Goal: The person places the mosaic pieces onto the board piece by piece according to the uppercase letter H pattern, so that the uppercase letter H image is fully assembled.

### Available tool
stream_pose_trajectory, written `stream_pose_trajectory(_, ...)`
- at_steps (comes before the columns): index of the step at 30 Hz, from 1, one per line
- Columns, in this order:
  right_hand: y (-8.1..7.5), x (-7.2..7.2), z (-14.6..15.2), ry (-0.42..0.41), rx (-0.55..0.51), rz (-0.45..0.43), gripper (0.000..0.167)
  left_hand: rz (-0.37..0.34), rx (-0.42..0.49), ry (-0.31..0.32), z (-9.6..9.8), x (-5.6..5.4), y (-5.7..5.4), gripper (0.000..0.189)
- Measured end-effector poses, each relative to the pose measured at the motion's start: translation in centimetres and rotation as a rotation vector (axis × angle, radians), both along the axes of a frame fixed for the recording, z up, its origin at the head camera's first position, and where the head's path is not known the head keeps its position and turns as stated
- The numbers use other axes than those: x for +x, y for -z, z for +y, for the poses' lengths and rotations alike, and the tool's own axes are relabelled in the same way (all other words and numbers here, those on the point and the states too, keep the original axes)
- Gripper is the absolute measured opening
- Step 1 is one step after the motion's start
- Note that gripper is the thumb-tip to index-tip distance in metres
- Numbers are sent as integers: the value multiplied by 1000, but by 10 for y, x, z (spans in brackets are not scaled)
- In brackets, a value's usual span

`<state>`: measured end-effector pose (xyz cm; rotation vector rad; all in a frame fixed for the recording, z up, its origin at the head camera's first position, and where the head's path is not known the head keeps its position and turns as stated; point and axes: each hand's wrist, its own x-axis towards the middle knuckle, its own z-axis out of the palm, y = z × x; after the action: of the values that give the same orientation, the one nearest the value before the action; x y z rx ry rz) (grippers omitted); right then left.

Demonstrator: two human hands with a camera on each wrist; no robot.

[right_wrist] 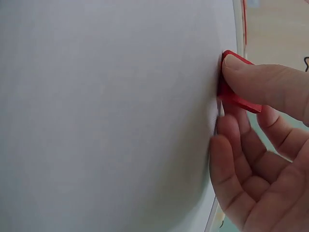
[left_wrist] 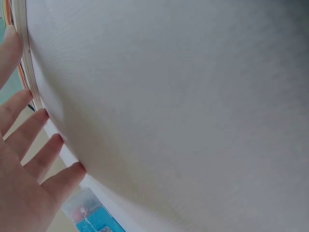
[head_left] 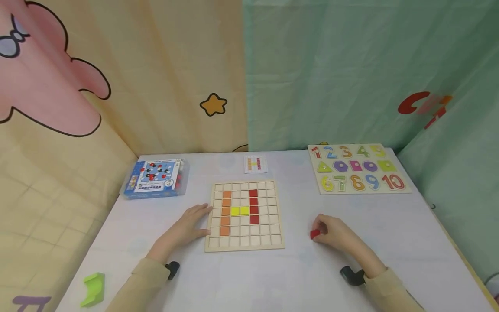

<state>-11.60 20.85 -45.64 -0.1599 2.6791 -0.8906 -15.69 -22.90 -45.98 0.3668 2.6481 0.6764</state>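
Note:
A wooden grid board (head_left: pixel 244 241) lies mid-table with a column of orange tiles (head_left: pixel 225 211), two yellow tiles (head_left: pixel 239 211) and a column of red tiles (head_left: pixel 254 206) set in its squares. My left hand (head_left: pixel 186 227) rests at the board's left edge, fingers spread, thumb near the lower corner. In the left wrist view its fingertips (left_wrist: pixel 30 93) meet the board's side. Right of the board, my right hand (head_left: pixel 334 232) pinches a red tile (right_wrist: pixel 241 100) between thumb and fingers, close over the tabletop; the other fingers curl loosely below.
Behind the board lies a small pattern card (head_left: pixel 256 165). A boxed set (head_left: pixel 156 177) stands back left, and a number puzzle board (head_left: pixel 356 170) lies back right. Near the front left edge is a green plastic piece (head_left: pixel 94 289). Curtains (head_left: pixel 273 78) close off the back.

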Motion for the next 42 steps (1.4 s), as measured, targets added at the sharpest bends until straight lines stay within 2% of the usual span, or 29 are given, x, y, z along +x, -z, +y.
stream_pose_trajectory(4, -2, -2, -8, 18, -17, -8, 20, 0, 3, 2, 1, -1, 1, 77)
stream_pose_trajectory(8, -4, -12, -26, 12, -87, 19, 18, 4, -2, 1, 1, -1, 2, 77)
stream_pose_trajectory(15, -11, -29, -77, 4, -260, 15, 17, 5, -7, -8, 1, -1, 1, 77)
stream_pose_trajectory(19, -11, -33, -106, -3, -301, 18, 17, 1, -13, -11, 1, -1, 1, 77)
stream_pose_trajectory(25, -1, -33, -131, -32, -296, 21, 14, -14, -17, -17, 1, -1, 2, 78)
stream_pose_trajectory(29, 2, -32, -137, -50, -267, 22, 12, -18, -17, -15, 2, -2, 1, 78)
stream_pose_trajectory(36, 6, -30, -142, -58, -211, -29, 10, -15, -11, -16, 2, -2, 2, 78)
stream_pose_trajectory(42, 6, -32, -146, -65, -174, 12, 9, -15, -18, -14, 2, -2, -1, 78)
